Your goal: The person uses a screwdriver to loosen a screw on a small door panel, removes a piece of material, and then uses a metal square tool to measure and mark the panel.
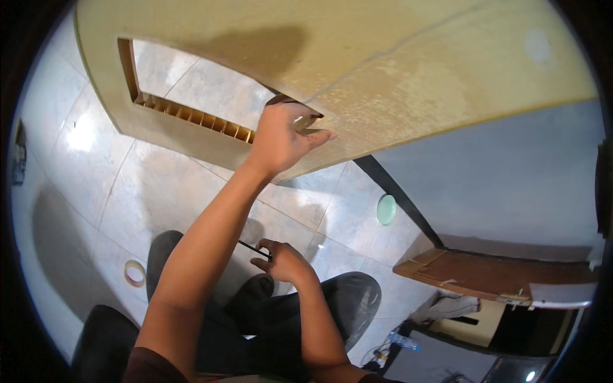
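Observation:
A large pale-yellow door panel (211,19) with a long rectangular cutout stands tilted before me. My left hand (281,137) is at the right end of that cutout, its fingers bent over the opening's edge and its thumb stretched along the panel's face. The fingertips are partly hidden at the dark corner. Lower down, above my lap, my right hand (284,262) is closed round a thin black stick-like tool (248,245) that points up and left. Its exact kind is too small to make out.
On the tiled floor lie a roll of tape (135,273) at the left and a pale-green round lid or dish (386,209) at the right. A brown wooden door frame (472,274), a plastic bottle (405,341) and cables are at the lower right. A grey wall (498,179) rises behind.

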Demonstrator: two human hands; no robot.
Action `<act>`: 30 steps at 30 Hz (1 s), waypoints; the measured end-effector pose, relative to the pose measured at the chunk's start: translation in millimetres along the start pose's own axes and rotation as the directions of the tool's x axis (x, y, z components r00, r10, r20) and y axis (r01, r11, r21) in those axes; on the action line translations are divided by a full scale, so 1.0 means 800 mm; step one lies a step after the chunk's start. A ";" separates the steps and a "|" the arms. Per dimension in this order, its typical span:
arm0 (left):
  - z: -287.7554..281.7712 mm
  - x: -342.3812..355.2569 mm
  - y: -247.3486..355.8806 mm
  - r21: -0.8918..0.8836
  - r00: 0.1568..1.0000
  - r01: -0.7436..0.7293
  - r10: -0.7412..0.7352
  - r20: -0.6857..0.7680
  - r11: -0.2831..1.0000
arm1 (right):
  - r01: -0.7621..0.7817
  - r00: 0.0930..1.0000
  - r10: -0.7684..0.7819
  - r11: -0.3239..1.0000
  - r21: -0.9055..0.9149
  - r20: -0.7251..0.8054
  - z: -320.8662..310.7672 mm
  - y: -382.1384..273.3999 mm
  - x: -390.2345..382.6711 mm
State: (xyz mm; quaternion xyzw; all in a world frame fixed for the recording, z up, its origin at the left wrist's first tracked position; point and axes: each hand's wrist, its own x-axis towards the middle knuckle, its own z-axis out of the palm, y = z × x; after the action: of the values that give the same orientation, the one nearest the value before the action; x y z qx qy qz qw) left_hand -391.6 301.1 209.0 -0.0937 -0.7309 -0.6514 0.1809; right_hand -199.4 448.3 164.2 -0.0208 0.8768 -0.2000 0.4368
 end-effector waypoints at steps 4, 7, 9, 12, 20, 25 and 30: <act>0.011 -0.017 0.009 -0.011 0.994 0.099 -0.100 -0.041 0.995 | 0.005 0.999 -0.003 0.999 0.044 -0.055 0.013 0.022 -0.024; -0.005 -0.063 -0.002 -0.089 0.981 -0.020 0.003 -0.192 0.996 | 0.014 0.996 -0.003 0.992 0.123 -0.089 0.044 0.053 -0.013; -0.030 -0.116 -0.003 0.042 0.986 0.061 -0.053 -0.158 0.997 | -0.043 0.988 0.071 0.980 0.195 -0.134 0.062 0.076 0.002; -0.080 -0.207 0.001 0.207 0.975 0.218 -0.202 -0.095 0.954 | -0.202 0.949 0.259 0.936 0.287 -0.178 0.098 0.134 0.029; -0.233 -0.413 0.083 0.390 0.872 0.483 -0.473 -0.128 0.784 | -0.494 0.840 0.513 0.858 0.141 -0.178 0.166 0.236 0.100; -0.318 -0.526 0.025 0.521 0.817 0.575 -0.464 -0.341 0.630 | -0.419 0.871 0.420 0.906 0.061 -0.254 0.186 0.225 0.123; -0.399 -0.656 -0.062 0.478 0.444 0.866 -0.665 -0.600 0.147 | -0.275 0.904 0.276 0.960 0.051 -0.327 0.201 0.207 0.115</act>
State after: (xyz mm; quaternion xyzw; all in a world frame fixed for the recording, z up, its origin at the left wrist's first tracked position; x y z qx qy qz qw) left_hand 116.7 31.6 -12.4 0.4586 -0.8354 -0.2949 -0.0699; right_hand -108.8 527.5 -52.8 0.1379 0.9313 -0.1385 0.3074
